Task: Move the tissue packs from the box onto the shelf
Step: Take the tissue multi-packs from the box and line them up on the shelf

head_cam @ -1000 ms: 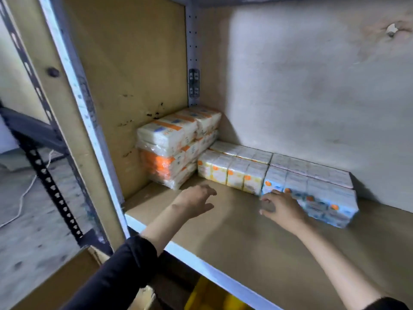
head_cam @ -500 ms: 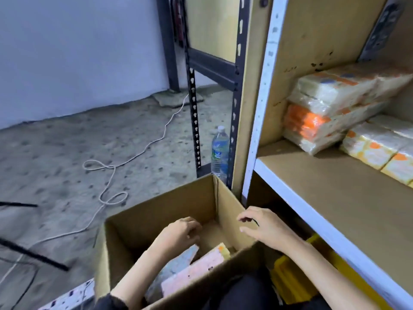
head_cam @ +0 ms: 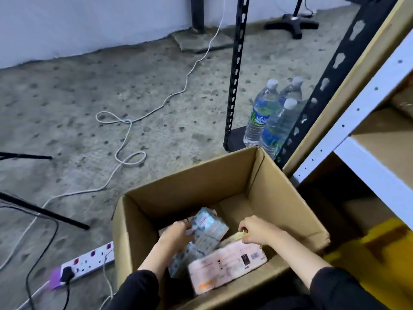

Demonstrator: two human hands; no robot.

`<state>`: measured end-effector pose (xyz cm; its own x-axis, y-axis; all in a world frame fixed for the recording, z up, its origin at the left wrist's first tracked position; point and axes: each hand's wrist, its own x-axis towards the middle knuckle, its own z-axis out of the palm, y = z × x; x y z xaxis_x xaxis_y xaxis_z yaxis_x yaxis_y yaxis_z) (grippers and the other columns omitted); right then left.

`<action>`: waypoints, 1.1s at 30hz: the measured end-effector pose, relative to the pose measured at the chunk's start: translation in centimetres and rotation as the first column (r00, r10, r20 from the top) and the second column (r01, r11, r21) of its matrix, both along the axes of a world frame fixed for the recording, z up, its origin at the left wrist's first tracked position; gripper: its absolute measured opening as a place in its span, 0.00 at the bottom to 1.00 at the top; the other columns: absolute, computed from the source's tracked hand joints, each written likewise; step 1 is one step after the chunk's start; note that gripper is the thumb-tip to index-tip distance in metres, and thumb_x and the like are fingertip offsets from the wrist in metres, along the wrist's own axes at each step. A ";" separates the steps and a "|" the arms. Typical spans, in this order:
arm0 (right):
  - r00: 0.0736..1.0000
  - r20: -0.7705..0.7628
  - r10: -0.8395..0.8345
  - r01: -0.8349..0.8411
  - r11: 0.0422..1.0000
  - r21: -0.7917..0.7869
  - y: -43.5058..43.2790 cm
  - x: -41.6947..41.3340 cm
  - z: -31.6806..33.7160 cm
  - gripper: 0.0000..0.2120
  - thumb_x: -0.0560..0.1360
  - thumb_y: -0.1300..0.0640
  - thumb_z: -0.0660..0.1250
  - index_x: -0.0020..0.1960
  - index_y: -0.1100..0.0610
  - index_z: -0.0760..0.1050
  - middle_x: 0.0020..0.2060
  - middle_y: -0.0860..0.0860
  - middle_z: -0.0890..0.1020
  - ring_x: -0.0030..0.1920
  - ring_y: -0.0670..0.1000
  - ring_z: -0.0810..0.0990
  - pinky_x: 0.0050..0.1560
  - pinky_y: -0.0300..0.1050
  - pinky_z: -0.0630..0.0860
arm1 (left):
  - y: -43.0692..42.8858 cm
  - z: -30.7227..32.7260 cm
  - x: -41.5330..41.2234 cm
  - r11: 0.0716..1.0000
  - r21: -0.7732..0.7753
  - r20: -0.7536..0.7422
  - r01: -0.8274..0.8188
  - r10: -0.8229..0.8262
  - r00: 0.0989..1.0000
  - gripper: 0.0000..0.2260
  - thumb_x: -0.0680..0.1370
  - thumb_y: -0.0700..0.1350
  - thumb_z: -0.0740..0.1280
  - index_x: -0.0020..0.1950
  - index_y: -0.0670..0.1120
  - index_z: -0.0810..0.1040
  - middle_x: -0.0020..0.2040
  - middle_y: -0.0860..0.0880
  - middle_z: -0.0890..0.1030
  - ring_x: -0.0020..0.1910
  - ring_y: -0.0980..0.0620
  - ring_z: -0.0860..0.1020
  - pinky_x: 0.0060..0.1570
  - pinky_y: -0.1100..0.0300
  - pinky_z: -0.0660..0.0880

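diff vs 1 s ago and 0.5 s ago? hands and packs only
A second ago both hands were on the shelf by the stacked packs. They have since dropped into the cardboard box. The left hand has closed on the blue tissue pack and tipped it up; the right hand has moved from the box rim to the pink tissue pack, whether gripped is unclear. The pink pack still lies in the box.

Right of centre in your frame, the front water bottle (head_cam: pixel 260 115) carries a green-and-blue label with white letters reading roughly "Vol…", the rest turned away. Low in the frame, the pink tissue pack (head_cam: pixel 228 267) in the box shows a barcode and small print, too blurred to read.
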<state>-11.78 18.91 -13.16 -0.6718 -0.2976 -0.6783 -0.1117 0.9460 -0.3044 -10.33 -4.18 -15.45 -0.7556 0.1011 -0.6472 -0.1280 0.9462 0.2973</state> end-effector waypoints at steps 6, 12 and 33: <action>0.976 0.196 0.089 -0.114 0.986 0.118 -1.3 -1.8 -5.2 0.26 0.69 0.54 0.71 0.65 0.58 0.70 0.64 0.57 0.74 0.62 0.57 0.74 0.60 0.46 0.73 | -1.4 -4.7 -1.0 0.984 0.009 0.155 -0.176 0.173 0.973 0.26 0.76 0.49 0.68 0.71 0.40 0.65 0.71 0.43 0.70 0.70 0.48 0.69 0.65 0.62 0.65; 0.917 0.384 0.109 -0.184 0.969 0.163 -1.1 -1.8 -8.1 0.37 0.66 0.49 0.73 0.69 0.60 0.63 0.68 0.56 0.70 0.65 0.57 0.71 0.65 0.47 0.71 | -1.8 -6.9 -1.2 0.960 0.053 0.270 -0.274 0.251 0.930 0.33 0.73 0.49 0.71 0.73 0.40 0.61 0.74 0.44 0.65 0.72 0.49 0.65 0.68 0.63 0.63; 0.833 0.550 0.056 -0.103 0.993 0.055 -1.7 -3.7 -6.1 0.46 0.60 0.24 0.59 0.68 0.55 0.67 0.66 0.50 0.73 0.63 0.53 0.73 0.64 0.44 0.69 | -0.3 -6.8 -3.6 0.926 0.186 0.537 -0.327 0.183 0.823 0.46 0.59 0.53 0.79 0.71 0.42 0.63 0.68 0.47 0.74 0.67 0.47 0.72 0.70 0.55 0.67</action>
